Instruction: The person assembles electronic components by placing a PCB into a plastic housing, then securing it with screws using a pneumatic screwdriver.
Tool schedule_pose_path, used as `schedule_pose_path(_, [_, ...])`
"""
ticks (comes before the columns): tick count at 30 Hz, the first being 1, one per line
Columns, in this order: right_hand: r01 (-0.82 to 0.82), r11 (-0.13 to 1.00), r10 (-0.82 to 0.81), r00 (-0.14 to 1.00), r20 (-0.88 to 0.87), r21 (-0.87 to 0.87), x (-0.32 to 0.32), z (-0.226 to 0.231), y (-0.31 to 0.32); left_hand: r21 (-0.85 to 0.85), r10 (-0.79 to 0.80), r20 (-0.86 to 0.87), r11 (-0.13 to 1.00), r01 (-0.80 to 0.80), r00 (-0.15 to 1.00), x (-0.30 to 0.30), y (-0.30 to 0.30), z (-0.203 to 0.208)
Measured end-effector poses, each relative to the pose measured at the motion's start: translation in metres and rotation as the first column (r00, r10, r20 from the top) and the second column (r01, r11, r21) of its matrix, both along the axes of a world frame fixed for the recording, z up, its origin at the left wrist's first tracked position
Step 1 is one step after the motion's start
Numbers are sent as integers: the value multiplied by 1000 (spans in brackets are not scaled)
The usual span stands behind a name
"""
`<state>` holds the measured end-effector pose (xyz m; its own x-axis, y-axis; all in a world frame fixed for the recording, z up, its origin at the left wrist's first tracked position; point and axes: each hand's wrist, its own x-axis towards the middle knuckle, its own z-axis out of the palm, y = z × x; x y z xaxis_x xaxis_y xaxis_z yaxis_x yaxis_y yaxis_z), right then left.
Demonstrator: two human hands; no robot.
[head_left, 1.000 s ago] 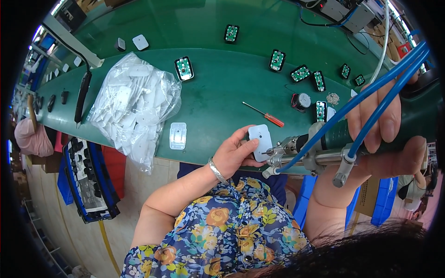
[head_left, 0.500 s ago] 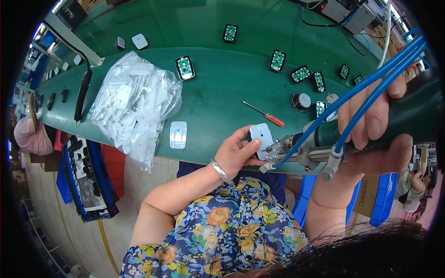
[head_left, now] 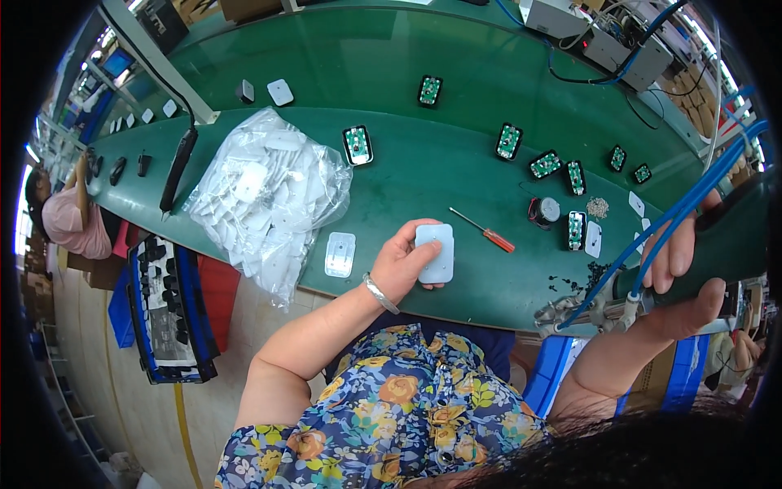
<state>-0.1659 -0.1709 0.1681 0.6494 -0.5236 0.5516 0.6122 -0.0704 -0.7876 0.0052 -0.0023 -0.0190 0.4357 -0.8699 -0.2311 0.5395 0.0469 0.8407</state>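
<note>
My left hand [head_left: 397, 265] is closed around a pale rounded plastic cover [head_left: 440, 259], with the thumb across its face; small dark holes show in it. To the right, my right hand [head_left: 674, 265] grips a dark green air screwdriver [head_left: 729, 232] with blue hoses [head_left: 700, 183]. Its metal tip end points left, apart from the cover, near small black screws [head_left: 577, 287] scattered on the bench. Between the hands and farther off lies a screwdriver with a red handle [head_left: 498, 240]. A clear-white cover [head_left: 340, 254] rests left of my left hand.
A clear bag of white plastic parts [head_left: 265, 191] stands at left on the green bench [head_left: 407, 187]. Several black cases with green circuit boards [head_left: 508, 141] lie at far right, near a round black motor-like part [head_left: 543, 212]. A black tool hangs on a cord [head_left: 179, 167].
The air screwdriver has pulled away rightward from the cover in my left hand. The cover has shifted left and turned its face more upward. The whole view has shifted too.
</note>
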Motion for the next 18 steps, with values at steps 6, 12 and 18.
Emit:
schedule_pose_path(6, [208,973,-211,977,-13,-97,-15,12,-22,76,36,230,996,-55,972,71,-34,35])
schedule_pose_path(12, [365,922,-384,902,-196,-127,-16,1,-43,191,46,912,832,-521,408,265,-117,-12])
schedule_pose_path(18, [465,863,-497,850,-173,-197,-21,1,-47,555,-301,825,591,-586,479,364,-114,-64])
